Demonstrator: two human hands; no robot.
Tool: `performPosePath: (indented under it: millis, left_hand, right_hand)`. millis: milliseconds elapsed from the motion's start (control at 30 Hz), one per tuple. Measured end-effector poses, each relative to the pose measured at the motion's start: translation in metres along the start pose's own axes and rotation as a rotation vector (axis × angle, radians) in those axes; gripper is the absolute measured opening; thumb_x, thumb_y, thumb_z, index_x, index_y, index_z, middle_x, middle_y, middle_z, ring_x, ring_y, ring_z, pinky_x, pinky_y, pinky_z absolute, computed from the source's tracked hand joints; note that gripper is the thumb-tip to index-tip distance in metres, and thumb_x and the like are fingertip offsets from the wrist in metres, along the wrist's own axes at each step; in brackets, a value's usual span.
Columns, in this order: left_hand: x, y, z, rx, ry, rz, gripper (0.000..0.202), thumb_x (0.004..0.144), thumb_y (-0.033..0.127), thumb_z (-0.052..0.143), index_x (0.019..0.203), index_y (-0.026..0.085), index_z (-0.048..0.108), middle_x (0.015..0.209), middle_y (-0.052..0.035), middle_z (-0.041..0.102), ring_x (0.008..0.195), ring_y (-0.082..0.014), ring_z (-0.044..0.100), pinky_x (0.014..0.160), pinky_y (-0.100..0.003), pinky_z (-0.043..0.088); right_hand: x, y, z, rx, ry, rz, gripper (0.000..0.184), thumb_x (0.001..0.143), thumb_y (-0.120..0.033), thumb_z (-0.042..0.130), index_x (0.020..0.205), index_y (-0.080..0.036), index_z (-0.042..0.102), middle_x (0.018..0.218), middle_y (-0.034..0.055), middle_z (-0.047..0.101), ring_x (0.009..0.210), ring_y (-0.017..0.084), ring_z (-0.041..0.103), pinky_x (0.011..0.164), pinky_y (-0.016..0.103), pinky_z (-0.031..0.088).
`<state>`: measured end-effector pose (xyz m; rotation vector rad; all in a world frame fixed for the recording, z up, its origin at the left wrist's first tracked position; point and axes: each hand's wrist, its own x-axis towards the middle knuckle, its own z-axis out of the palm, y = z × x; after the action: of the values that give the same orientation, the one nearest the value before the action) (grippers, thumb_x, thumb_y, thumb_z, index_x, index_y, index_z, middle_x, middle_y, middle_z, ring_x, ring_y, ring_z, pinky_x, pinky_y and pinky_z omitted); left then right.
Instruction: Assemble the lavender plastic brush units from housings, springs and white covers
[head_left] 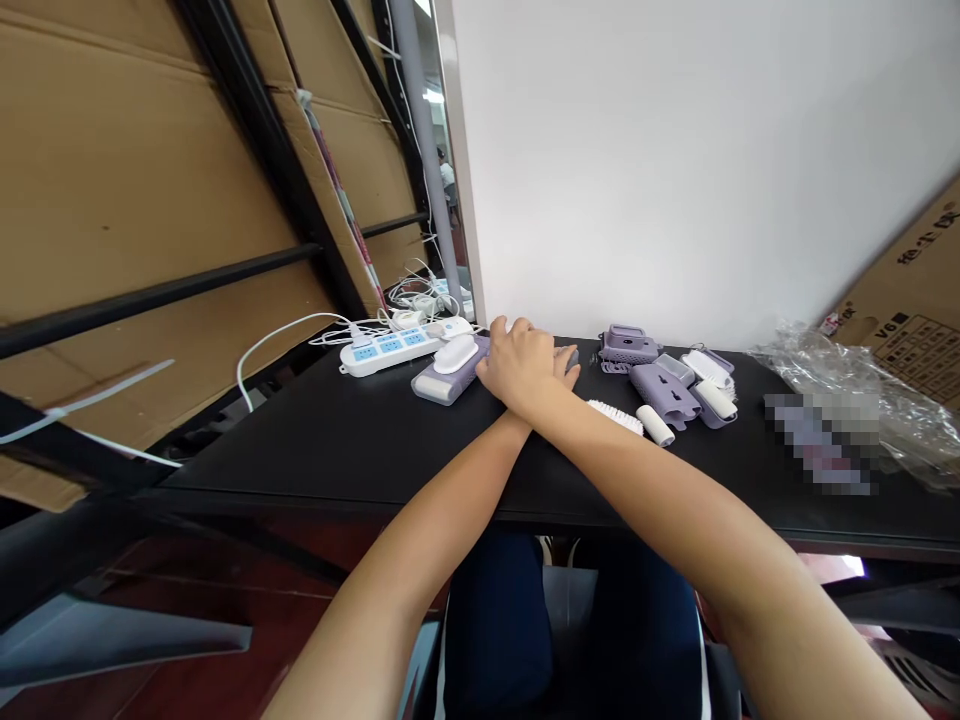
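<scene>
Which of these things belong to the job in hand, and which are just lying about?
Probably part of the job:
lilac-and-white plastic device beside the right hand
loose lilac plastic shells
white bristled piece
small white cylindrical piece

Probably just lying about:
long white-and-blue plastic power strip
crumpled clear plastic wrapping
brown cardboard box marked V6

Looks like a small workshop corner from my end. I see a black table across mid-frame, loose purple parts right of centre, power strip left of centre, cardboard behind black bars upper left, printed carton at right edge.
</scene>
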<state>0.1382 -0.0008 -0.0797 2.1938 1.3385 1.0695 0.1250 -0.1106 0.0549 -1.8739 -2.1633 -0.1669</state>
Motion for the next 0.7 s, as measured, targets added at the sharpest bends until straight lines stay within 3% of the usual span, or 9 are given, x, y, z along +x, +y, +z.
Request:
performPosePath:
  millis: [233, 400, 567, 700]
  left_hand:
    - [-0.004, 0.016, -0.005, 0.056, -0.016, -0.058, 0.054, 0.102, 0.024, 0.057, 0.155, 0.02, 0.057, 0.164, -0.0154, 0.052, 0.148, -0.032, 0.054, 0.128, -0.048, 0.04]
    - [-0.008, 0.021, -0.011, 0.065, -0.023, -0.047, 0.055, 0.099, 0.02, 0.058, 0.154, 0.022, 0.057, 0.161, -0.0117, 0.056, 0.15, -0.0269, 0.053, 0.129, -0.043, 0.039]
    - [-0.005, 0.018, -0.009, 0.066, -0.012, -0.038, 0.057, 0.098, 0.018, 0.058, 0.155, 0.021, 0.057, 0.161, -0.0114, 0.057, 0.151, -0.0259, 0.052, 0.13, -0.04, 0.035]
    - [-0.004, 0.016, -0.008, 0.094, -0.024, -0.048, 0.059, 0.098, 0.022, 0.058, 0.156, 0.022, 0.054, 0.16, -0.0111, 0.057, 0.15, -0.027, 0.053, 0.129, -0.041, 0.036]
  right_hand:
    - [-0.022, -0.011, -0.001, 0.12, -0.181, -0.004, 0.073, 0.095, -0.038, 0.065, 0.163, -0.02, 0.045, 0.148, 0.0298, 0.062, 0.129, 0.046, 0.064, 0.088, 0.064, 0.058]
    - [-0.019, -0.005, 0.004, 0.157, -0.19, -0.045, 0.077, 0.095, -0.052, 0.07, 0.16, -0.016, 0.049, 0.147, 0.0324, 0.062, 0.137, 0.047, 0.059, 0.092, 0.065, 0.057]
    - [-0.019, -0.002, 0.01, 0.108, -0.163, -0.039, 0.075, 0.099, -0.064, 0.059, 0.157, -0.016, 0.053, 0.147, 0.0315, 0.063, 0.137, 0.048, 0.059, 0.101, 0.07, 0.051]
    - [-0.021, 0.0, 0.008, 0.1, -0.189, -0.06, 0.068, 0.099, -0.059, 0.059, 0.154, -0.019, 0.058, 0.138, 0.0267, 0.071, 0.134, 0.048, 0.062, 0.101, 0.07, 0.05]
